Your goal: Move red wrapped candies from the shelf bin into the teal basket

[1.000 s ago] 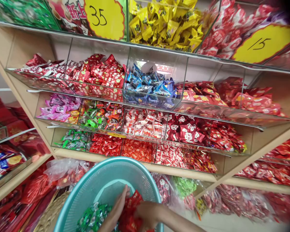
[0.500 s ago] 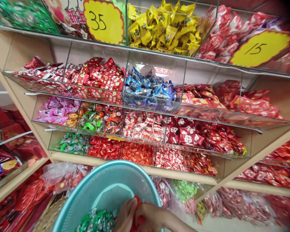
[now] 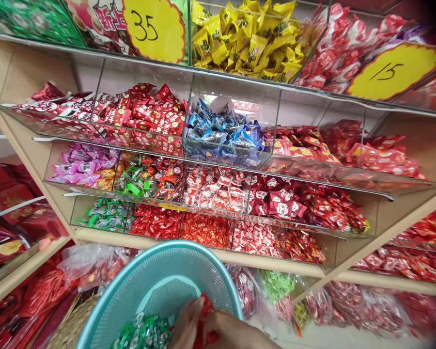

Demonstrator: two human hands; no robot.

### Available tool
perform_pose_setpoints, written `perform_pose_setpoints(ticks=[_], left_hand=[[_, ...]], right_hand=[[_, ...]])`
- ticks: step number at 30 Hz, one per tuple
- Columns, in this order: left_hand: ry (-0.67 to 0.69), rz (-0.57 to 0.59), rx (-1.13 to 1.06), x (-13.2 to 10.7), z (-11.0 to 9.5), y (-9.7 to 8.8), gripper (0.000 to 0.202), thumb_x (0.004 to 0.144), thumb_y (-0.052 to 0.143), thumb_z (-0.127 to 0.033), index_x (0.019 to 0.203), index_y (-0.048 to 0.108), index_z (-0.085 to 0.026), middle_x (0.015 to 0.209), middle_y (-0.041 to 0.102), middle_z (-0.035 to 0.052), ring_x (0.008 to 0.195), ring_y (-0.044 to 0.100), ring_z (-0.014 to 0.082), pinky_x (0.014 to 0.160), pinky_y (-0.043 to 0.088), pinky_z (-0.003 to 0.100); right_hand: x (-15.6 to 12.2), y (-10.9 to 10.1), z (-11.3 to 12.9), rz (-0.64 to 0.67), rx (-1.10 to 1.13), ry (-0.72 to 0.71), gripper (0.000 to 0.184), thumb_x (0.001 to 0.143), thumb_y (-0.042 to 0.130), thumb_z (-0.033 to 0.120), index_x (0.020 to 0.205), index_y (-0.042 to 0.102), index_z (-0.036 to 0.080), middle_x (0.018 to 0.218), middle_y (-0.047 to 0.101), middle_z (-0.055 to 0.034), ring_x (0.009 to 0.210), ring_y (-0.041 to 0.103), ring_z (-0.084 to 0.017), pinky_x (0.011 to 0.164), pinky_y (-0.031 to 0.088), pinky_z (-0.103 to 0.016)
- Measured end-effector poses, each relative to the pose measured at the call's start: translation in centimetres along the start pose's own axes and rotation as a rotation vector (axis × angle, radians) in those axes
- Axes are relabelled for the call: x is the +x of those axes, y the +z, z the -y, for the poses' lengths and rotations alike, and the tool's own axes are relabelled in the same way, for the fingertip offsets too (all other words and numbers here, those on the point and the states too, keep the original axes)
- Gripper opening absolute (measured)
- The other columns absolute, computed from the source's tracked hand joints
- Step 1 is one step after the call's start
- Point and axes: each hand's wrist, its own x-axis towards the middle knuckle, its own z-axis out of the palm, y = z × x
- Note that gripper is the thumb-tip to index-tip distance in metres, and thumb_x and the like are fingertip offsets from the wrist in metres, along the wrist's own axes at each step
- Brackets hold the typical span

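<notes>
A teal mesh basket [image 3: 105,305] stands below the candy shelves, with green-wrapped candies [image 3: 145,332] at its bottom left. Over its right side my left hand [image 3: 185,325] and my right hand [image 3: 232,332] are close together. Between them are red-wrapped candies [image 3: 205,315], with both hands closed around them. The lower parts of both hands are cut off by the bottom edge of the view, and most fingertips are hidden.
Clear-fronted shelf bins hold yellow candies [image 3: 247,43], blue candies [image 3: 221,128] and several kinds of red candies [image 3: 156,220]. Yellow price cards [image 3: 396,71] hang on the upper shelf. Bagged candies [image 3: 359,303] lie on the floor at right, and a clear plastic bag [image 3: 83,261] lies at left.
Both hands have shifted slightly within the basket, and the right forearm has come lower. The red candies stay between the hands. The view has tilted a little.
</notes>
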Motion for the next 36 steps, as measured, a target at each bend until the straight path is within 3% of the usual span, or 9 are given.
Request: perform_pose_setpoints(ticks=[3,14,20,24,29,31,36], left_hand=[[0.040,0.058,0.009,0.2,0.5,0.0,0.054,0.084,0.028,-0.061,0.088,0.064,-0.021,0.101,0.068,0.0055,0.100,0.058,0.0213,0.095,0.043,0.031],[-0.012,0.058,0.034,0.7,1.5,0.1,0.054,0.083,0.032,-0.060,0.098,0.064,-0.019,0.110,0.067,0.0078,0.108,0.056,0.0232,0.099,0.041,0.035],[-0.002,0.035,0.072,0.7,1.6,0.3,0.053,0.083,0.031,-0.059,0.095,0.065,-0.020,0.104,0.069,0.0072,0.103,0.058,0.0218,0.096,0.043,0.034],[-0.012,0.044,0.097,0.6,1.1,0.2,0.051,0.083,0.032,-0.056,0.099,0.066,-0.022,0.110,0.068,0.0068,0.106,0.058,0.0220,0.096,0.044,0.033],[-0.027,0.011,0.133,0.9,1.7,0.4,0.052,0.082,0.037,-0.054,0.110,0.065,-0.020,0.121,0.064,0.0070,0.115,0.054,0.0244,0.103,0.039,0.036],[-0.005,0.012,0.151,1.0,2.5,0.6,0.049,0.080,0.042,-0.054,0.107,0.067,-0.022,0.119,0.066,0.0064,0.116,0.054,0.0255,0.105,0.038,0.036],[0.125,-0.059,0.217,1.5,4.7,1.3,0.043,0.083,0.040,-0.051,0.102,0.071,-0.027,0.117,0.068,0.0042,0.114,0.056,0.0249,0.105,0.038,0.037]], right_hand=[[0.0,-0.2,-0.2,-0.003,0.035,0.036,0.015,0.063,0.071,0.024,0.077,0.075,0.024,0.068,0.066,0.0022,0.061,0.055,-0.012,0.055,0.039,-0.020],[-0.2,0.2,-1.3,-0.024,0.153,0.030,0.022,0.064,0.067,0.020,0.086,0.073,0.022,0.078,0.069,-0.0008,0.071,0.060,-0.014,0.063,0.043,-0.019],[-1.3,-1.5,0.3,-0.100,0.145,0.021,0.022,0.063,0.066,0.015,0.084,0.072,0.020,0.075,0.067,0.0002,0.066,0.057,-0.012,0.061,0.041,-0.019],[-1.1,-4.5,1.1,-0.200,0.138,-0.029,0.018,0.071,0.063,0.020,0.087,0.070,0.020,0.081,0.069,-0.0007,0.073,0.061,-0.014,0.065,0.044,-0.021],[4.0,-10.3,-0.2,-0.514,0.012,-0.084,0.018,0.082,0.053,0.027,0.089,0.065,0.016,0.082,0.069,-0.0042,0.077,0.062,-0.016,0.071,0.045,-0.025],[7.2,-12.2,-1.2,-0.592,-0.066,-0.019,0.021,0.083,0.051,0.024,0.098,0.062,0.016,0.090,0.068,-0.0063,0.084,0.062,-0.017,0.076,0.045,-0.026],[13.7,-13.9,-2.5,-0.534,-0.245,0.211,0.052,0.075,0.063,0.033,0.122,0.051,0.016,0.123,0.055,-0.0165,0.115,0.050,-0.028,0.092,0.040,-0.036]])
